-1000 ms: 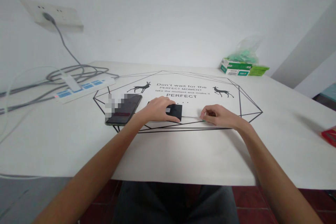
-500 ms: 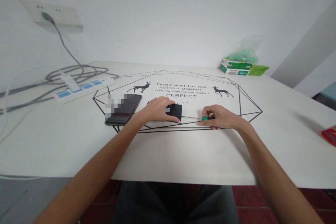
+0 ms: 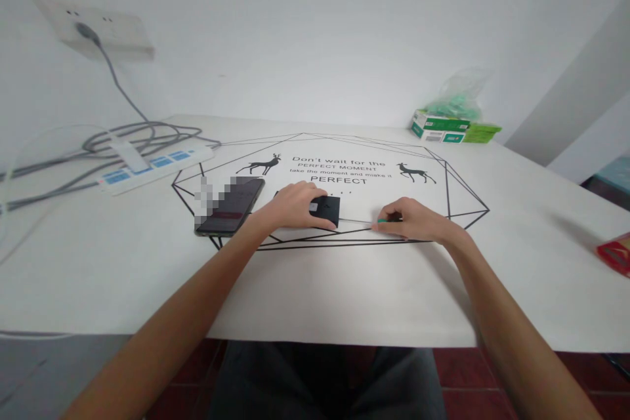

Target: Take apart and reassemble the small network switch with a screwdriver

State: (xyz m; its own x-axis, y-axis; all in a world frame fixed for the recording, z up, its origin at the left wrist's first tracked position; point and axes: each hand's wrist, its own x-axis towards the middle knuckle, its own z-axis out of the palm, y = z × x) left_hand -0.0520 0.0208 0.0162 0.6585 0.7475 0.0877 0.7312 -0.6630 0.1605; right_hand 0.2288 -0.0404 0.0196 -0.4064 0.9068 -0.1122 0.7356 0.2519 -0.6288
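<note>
A small flat black box-shaped device lies on the white table, and my left hand is closed over its left part, thumb along the near edge. My right hand grips the green and black handle of a screwdriver. Its thin metal shaft points left and reaches the right side of the device; whether the tip goes inside I cannot tell. Left of my left hand lies a dark smartphone, partly blurred out by blocks.
A white power strip with grey cables lies at the left, below a wall socket. Green and white boxes with a plastic bag stand at the back right. A red packet sits at the right edge.
My right fingers have shifted slightly around the screwdriver handle, covering more of its green part. My left hand and the device stay in place; the view has moved a little.
</note>
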